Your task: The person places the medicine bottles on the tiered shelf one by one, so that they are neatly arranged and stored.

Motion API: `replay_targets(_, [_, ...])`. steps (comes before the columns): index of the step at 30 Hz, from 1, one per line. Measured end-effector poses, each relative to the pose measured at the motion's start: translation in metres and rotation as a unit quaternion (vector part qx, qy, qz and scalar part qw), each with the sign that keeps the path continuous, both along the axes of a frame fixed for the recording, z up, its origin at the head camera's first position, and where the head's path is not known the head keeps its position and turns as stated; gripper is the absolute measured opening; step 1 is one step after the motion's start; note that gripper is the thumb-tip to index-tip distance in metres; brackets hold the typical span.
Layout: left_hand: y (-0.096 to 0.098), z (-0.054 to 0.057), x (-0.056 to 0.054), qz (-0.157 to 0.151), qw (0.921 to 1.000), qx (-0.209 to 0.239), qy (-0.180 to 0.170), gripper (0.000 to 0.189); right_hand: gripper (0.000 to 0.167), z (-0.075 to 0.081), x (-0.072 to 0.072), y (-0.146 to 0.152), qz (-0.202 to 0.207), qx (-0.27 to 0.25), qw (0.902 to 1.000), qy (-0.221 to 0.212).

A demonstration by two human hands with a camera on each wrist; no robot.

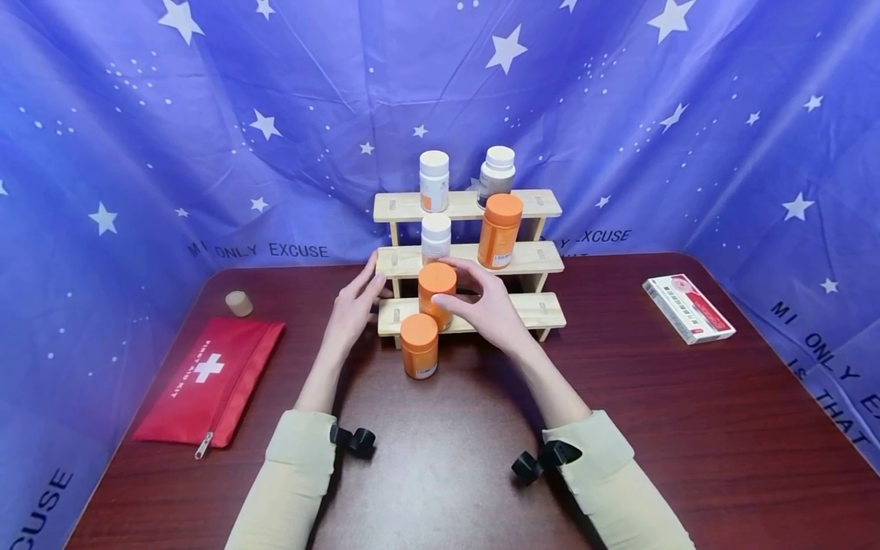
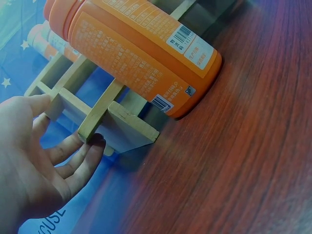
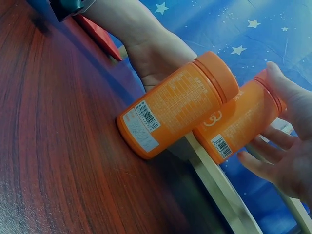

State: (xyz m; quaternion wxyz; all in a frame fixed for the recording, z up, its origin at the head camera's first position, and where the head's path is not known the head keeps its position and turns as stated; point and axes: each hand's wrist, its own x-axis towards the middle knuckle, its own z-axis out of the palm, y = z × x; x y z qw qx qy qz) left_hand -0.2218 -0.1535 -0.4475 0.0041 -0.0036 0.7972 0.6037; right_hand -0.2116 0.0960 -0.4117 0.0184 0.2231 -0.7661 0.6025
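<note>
A three-tier wooden display rack stands at the back of the table. On its bottom tier, my right hand holds an orange bottle, thumb in front and fingers behind. The right wrist view shows the thumb by this bottle's cap and the fingers along its side. A second orange bottle stands upright on the table before the rack. At the rack's left end, my left hand rests with relaxed fingers; in the left wrist view its fingertips touch a shelf end.
White bottles stand on the top tier. The middle tier bears a white bottle and an orange bottle. A red first aid pouch and a small beige cylinder lie left, a medicine box right.
</note>
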Motion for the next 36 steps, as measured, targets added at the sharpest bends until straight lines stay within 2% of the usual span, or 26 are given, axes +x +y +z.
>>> replay_targets(9, [0.002, 0.001, 0.000, 0.004, 1.0000, -0.004, -0.001, 0.054, 0.049, 0.000, 0.006, 0.001, -0.034, -0.016, 0.9992, 0.016])
replay_targets(17, [0.003, 0.003, 0.000, 0.006, 1.0000, -0.003, 0.002, 0.052, 0.051, 0.000, 0.019, 0.007, -0.105, -0.035, 0.9938, 0.010])
replay_targets(20, [0.002, 0.002, 0.001, 0.007, 1.0000, -0.006, 0.003, 0.054, 0.047, -0.002, 0.025, 0.010, -0.120, -0.044, 0.9918, 0.008])
replay_targets(25, [0.002, 0.002, 0.001, 0.007, 1.0000, -0.004, 0.001, 0.054, 0.041, -0.008, 0.036, 0.011, -0.115, -0.045, 0.9923, -0.001])
replay_targets(31, [0.001, 0.000, -0.001, 0.006, 1.0000, -0.002, -0.005, 0.052, 0.041, -0.016, 0.047, 0.009, -0.091, -0.028, 0.9954, -0.007])
replay_targets(36, [0.002, 0.005, 0.001, 0.002, 0.9998, -0.001, -0.021, 0.054, 0.040, -0.022, 0.053, 0.004, -0.074, -0.032, 0.9966, -0.019])
